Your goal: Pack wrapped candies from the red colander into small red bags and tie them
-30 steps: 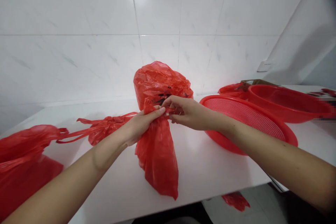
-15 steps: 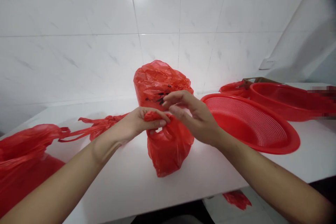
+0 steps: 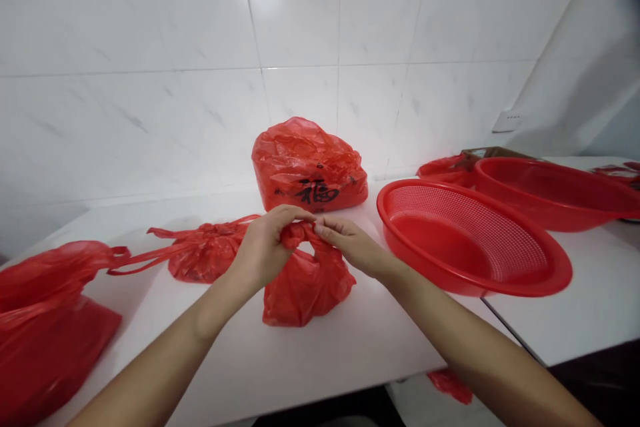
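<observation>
Between my hands hangs or rests a small red plastic bag, its handles gathered at the top; whether its base touches the table I cannot tell. My left hand is closed on the handles from the left. From the right, the thumb and fingers of my right hand pinch the same handles, close to the left fingertips. A gap shows in the bag just below the fingers. Behind it stands a larger red plastic bag with black printed characters. What the small bag contains is hidden.
A tied red bag lies left of my hands, and a big red bag fills the left edge. At right are a red perforated basket and a red basin. A tiled wall backs the white table.
My right hand has come down and closed on the bag's handles beside my left hand. The small bag has shifted slightly left. The hand at the far right edge is gone from view.
</observation>
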Motion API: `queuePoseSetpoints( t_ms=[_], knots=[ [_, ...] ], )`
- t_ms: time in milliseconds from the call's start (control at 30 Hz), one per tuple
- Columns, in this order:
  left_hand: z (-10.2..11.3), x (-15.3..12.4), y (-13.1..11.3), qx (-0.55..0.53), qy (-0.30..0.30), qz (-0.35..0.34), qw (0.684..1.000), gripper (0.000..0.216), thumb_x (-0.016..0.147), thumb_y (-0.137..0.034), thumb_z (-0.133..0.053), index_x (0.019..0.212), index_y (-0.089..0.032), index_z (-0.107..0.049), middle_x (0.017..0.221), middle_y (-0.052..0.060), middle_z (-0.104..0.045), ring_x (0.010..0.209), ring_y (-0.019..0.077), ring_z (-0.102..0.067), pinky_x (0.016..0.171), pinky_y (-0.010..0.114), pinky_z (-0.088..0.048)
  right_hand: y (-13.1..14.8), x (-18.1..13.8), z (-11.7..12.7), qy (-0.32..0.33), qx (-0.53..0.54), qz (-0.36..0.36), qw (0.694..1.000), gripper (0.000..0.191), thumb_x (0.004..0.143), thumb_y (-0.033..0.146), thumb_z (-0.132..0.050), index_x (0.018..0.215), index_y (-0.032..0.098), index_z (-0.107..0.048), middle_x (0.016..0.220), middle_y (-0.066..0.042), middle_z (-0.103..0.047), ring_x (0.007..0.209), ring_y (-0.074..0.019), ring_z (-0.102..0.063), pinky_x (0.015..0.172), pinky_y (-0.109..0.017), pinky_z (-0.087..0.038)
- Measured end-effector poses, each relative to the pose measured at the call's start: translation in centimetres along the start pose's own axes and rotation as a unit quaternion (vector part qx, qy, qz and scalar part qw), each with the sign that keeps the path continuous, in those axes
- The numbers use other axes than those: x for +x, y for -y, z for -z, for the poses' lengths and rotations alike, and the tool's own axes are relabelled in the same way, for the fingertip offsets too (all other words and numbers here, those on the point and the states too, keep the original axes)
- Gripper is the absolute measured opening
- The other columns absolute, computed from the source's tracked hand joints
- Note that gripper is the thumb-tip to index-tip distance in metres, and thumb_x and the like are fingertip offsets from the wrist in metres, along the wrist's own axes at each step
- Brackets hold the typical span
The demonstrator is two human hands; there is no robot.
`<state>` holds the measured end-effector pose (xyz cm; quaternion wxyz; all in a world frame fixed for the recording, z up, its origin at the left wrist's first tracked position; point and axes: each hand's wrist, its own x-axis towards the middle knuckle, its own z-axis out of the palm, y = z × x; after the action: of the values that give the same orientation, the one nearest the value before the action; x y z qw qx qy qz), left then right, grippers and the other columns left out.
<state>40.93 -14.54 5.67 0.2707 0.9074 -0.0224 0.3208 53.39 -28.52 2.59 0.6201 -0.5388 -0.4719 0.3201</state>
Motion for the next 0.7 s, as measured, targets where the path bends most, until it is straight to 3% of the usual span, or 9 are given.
queuePoseSetpoints(
  t_ms=[100,200,267,367,467,600,700],
  knots=[
    [0.1,-1.1,0.7,-0.018,0.008,0.051,0.999,0.035,0.084,-0.01,-0.047,0.111,-0.025,-0.065,0.109,0.004,-0.066,0.095,0.0165,-0.062,0.082,0.029,-0.048,-0.5,-0.1,0.1,-0.047,0.001,0.014,0.999,0.022,0.09,0.041,-0.055,0.085,0.019,-0.051,0.075,0.004,-0.054,0.07,-0.01,-0.053,0.07,-0.026,-0.044],
    [0.0,-1.9,0.7,-0.028,-0.015,0.072,0.997,0.04,0.086,-0.012,-0.048,0.121,-0.026,-0.061,0.109,0.004,-0.064,0.089,0.0154,-0.061,0.079,0.029,-0.048,-0.6,-0.2,-0.6,0.006,0.023,0.013,1.0,0.03,0.089,0.036,-0.059,0.114,0.023,-0.049,0.089,0.0,-0.062,0.081,-0.0126,-0.06,0.076,-0.029,-0.046],
    [-0.1,-2.0,0.3,-0.037,-0.027,0.075,0.996,0.041,0.086,-0.013,-0.049,0.124,-0.026,-0.059,0.105,0.004,-0.062,0.083,0.0144,-0.059,0.074,0.027,-0.047,-0.3,0.0,-1.1,0.017,0.02,0.038,0.999,0.028,0.089,0.033,-0.057,0.114,0.022,-0.052,0.095,-0.002,-0.064,0.086,-0.0136,-0.061,0.077,-0.029,-0.046],
    [0.1,-2.1,-0.4,-0.057,-0.009,0.098,0.994,0.029,0.09,-0.023,-0.051,0.117,-0.025,-0.063,0.098,0.003,-0.062,0.081,0.0151,-0.058,0.071,0.027,-0.047,0.1,0.2,-1.7,-0.062,0.011,0.071,0.996,0.016,0.089,0.033,-0.053,0.089,0.018,-0.059,0.084,0.0,-0.062,0.08,-0.0124,-0.058,0.076,-0.028,-0.045],
    [0.3,-3.4,0.3,-0.073,-0.009,0.153,0.986,0.026,0.094,-0.036,-0.046,0.091,-0.02,-0.067,0.078,0.001,-0.061,0.072,0.0155,-0.056,0.066,0.027,-0.045,-0.5,0.2,-1.2,-0.14,0.011,0.047,0.989,0.019,0.087,0.035,-0.05,0.078,0.018,-0.055,0.079,0.001,-0.06,0.076,-0.0122,-0.057,0.076,-0.028,-0.045],
    [-0.2,-8.1,2.7,-0.14,-0.132,0.281,0.94,0.036,0.089,-0.048,-0.051,0.072,-0.018,-0.06,0.073,0.003,-0.06,0.071,0.0179,-0.056,0.062,0.028,-0.047,-4.1,0.4,1.8,-0.266,-0.028,-0.043,0.963,0.019,0.079,0.036,-0.044,0.081,0.019,-0.053,0.084,-0.003,-0.061,0.081,-0.016,-0.058,0.07,-0.027,-0.048],
    [-1.2,-11.4,3.5,-0.19,-0.168,0.357,0.899,0.038,0.087,-0.051,-0.055,0.068,-0.018,-0.059,0.074,0.004,-0.061,0.074,0.0182,-0.056,0.064,0.028,-0.048,-7.3,1.1,4.0,-0.307,-0.056,-0.103,0.945,0.018,0.074,0.034,-0.04,0.077,0.019,-0.049,0.079,-0.005,-0.06,0.077,-0.0176,-0.059,0.062,-0.027,-0.048]
  ],
)
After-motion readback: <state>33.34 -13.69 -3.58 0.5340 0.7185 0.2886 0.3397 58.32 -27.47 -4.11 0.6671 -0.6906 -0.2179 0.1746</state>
